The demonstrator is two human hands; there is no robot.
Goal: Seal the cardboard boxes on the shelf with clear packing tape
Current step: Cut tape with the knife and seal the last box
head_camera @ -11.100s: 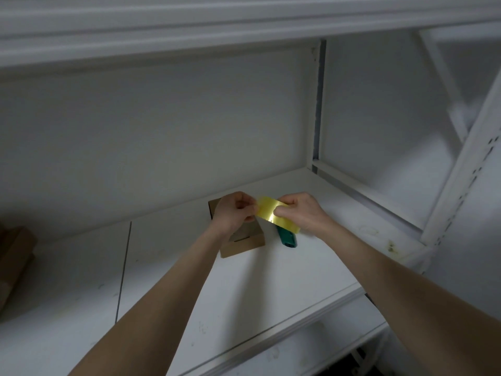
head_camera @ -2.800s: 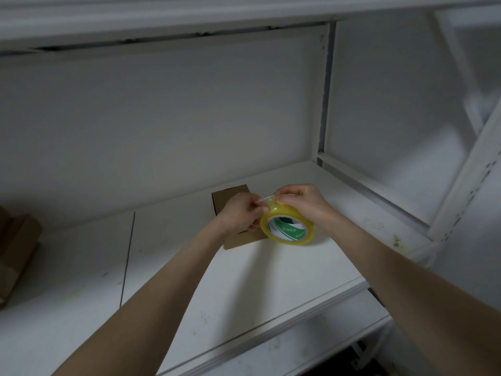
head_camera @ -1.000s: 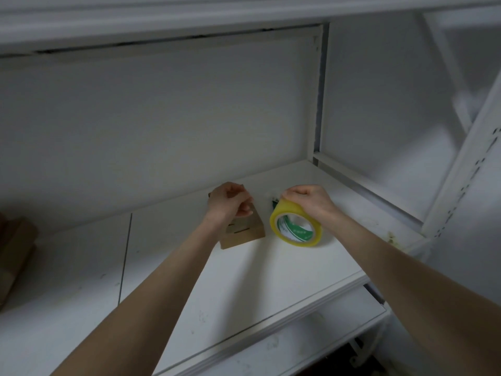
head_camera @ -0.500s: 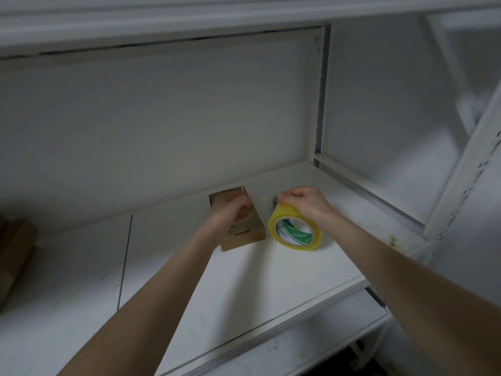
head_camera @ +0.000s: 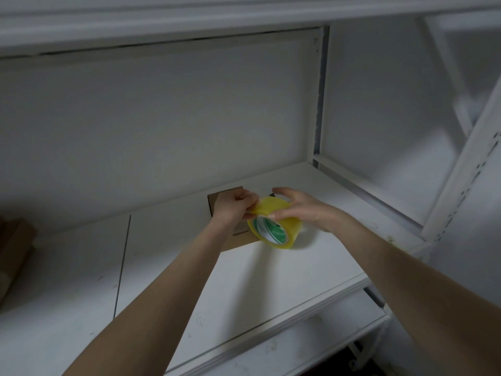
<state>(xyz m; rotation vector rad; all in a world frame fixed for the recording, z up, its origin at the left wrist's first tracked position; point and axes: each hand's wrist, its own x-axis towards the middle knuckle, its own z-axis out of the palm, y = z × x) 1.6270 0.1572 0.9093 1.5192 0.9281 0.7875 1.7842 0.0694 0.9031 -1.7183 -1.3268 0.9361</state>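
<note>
— What's just changed?

— Half a second ago my right hand (head_camera: 303, 210) had the roll (head_camera: 273, 226) standing on the shelf (head_camera: 271, 280), right of the box (head_camera: 237, 241), and my left hand (head_camera: 231, 208) lay on the box. Now the roll is up off the shelf and tipped over the box's right end, and my left hand has come across to it.

— Both hands on it?

— Yes. My right hand grips it, thumb on the near rim and fingers arched over the far side. My left fingers are curled and pinch at the roll's upper left edge, where I take the loose end to be; the end itself is too small to make out.

— Meaning what for the job?

— I'd say I'm starting to draw out a strip.

— And the box?

— Small, brown, lying mid-shelf, mostly hidden behind my hands. Only its far left corner and near face show. Whether its flaps are taped, I can't tell.
</note>
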